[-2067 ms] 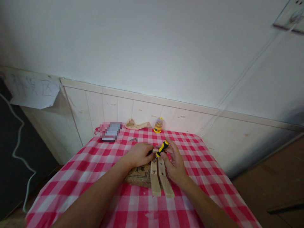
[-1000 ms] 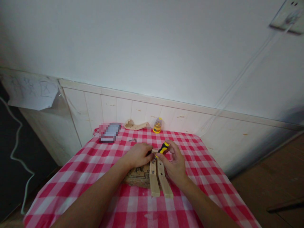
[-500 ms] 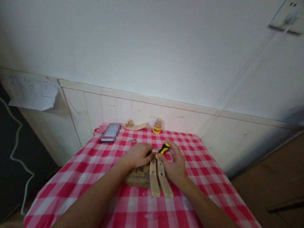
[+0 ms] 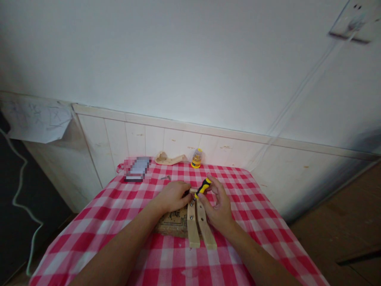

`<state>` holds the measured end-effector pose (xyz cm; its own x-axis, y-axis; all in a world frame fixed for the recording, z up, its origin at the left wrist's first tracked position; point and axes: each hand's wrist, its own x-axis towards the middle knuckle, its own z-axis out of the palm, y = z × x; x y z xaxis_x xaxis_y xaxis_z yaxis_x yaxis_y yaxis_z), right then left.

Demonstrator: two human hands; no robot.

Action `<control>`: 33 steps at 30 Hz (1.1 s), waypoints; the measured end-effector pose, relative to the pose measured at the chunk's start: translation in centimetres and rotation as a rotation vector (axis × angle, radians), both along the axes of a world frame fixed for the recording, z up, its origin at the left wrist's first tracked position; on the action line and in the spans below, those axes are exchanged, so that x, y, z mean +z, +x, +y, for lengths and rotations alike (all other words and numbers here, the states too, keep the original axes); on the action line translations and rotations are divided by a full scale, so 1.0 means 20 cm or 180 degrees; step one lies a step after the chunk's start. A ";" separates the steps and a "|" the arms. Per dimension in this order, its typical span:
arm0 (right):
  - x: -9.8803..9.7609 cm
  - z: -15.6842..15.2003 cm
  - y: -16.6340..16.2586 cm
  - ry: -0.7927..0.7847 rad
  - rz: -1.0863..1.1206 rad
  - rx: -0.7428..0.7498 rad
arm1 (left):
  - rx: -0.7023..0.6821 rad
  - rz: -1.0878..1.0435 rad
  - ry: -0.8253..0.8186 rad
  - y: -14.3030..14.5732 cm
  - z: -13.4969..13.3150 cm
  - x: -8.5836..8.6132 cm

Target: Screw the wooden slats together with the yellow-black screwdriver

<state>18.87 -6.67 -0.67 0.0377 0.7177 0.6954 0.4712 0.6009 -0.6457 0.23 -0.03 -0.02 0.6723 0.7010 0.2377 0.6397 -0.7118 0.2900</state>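
Note:
A yellow-and-black screwdriver (image 4: 203, 188) slants down and left in my right hand (image 4: 220, 208), closed around its handle. Its tip meets the upper part of a pale curved wooden piece (image 4: 193, 232), near a screw. My left hand (image 4: 174, 197) is closed on the upper end of this wooden piece; its fingertips are partly hidden. Beside it lies a second curved wooden piece (image 4: 207, 230) with dark holes, under my right hand. Both pieces rest across a worn board with black markings (image 4: 169, 225), and their lower ends reach past its edge.
On the red-and-white checked tablecloth (image 4: 166, 266) lie a phone (image 4: 138, 169), a few small screws (image 4: 166, 177) and another curved wooden part (image 4: 169, 159). A clear-topped yellow bit container (image 4: 196, 158) stands by the panelled wall (image 4: 154, 137). A socket with a plug (image 4: 355, 24) is at upper right.
The view has shifted slightly. My right hand still grips the screwdriver at the same wooden piece, and my left hand stays in place.

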 end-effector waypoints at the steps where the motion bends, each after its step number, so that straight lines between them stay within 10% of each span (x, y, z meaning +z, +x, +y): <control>1: 0.00 0.00 0.00 0.0007 -0.0005 -0.0006 | -0.0003 -0.0009 0.0003 0.00 0.00 0.00; 33: -0.03 0.02 0.00 0.0170 0.0216 -0.0093 | -0.0128 -0.0214 -0.0063 -0.01 0.01 -0.02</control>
<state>18.79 -6.34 -1.28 0.1064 0.6774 0.7278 0.4453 0.6220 -0.6440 0.07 0.17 -0.32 0.6831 0.6787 0.2697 0.5893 -0.7303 0.3455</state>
